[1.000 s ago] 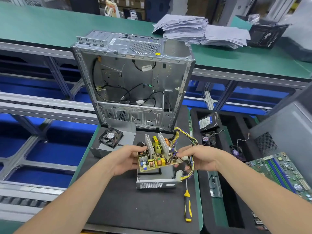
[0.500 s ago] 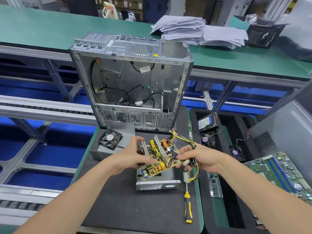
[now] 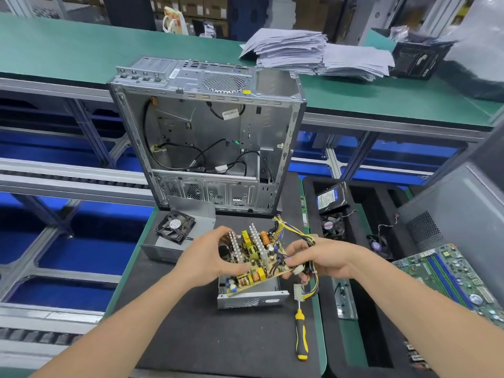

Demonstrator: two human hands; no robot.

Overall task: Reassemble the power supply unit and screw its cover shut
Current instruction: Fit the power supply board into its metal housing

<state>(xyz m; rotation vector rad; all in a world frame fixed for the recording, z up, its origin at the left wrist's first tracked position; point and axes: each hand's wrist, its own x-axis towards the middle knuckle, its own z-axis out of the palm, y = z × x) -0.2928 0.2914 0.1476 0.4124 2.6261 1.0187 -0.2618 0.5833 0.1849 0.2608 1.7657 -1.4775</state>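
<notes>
At six o'clock from the open computer case sits our power supply housing. The circuit board, which we held level above it a second ago, now tilts with its seven o'clock corner dipped into the housing, so we judge seating is under way. The cover, carrying the fan, waits at ten o'clock. Our left hand curls over the board's nine o'clock side, gripping it. Our right hand pinches the three o'clock edge among the wires. The screwdriver lies untouched at five o'clock.
</notes>
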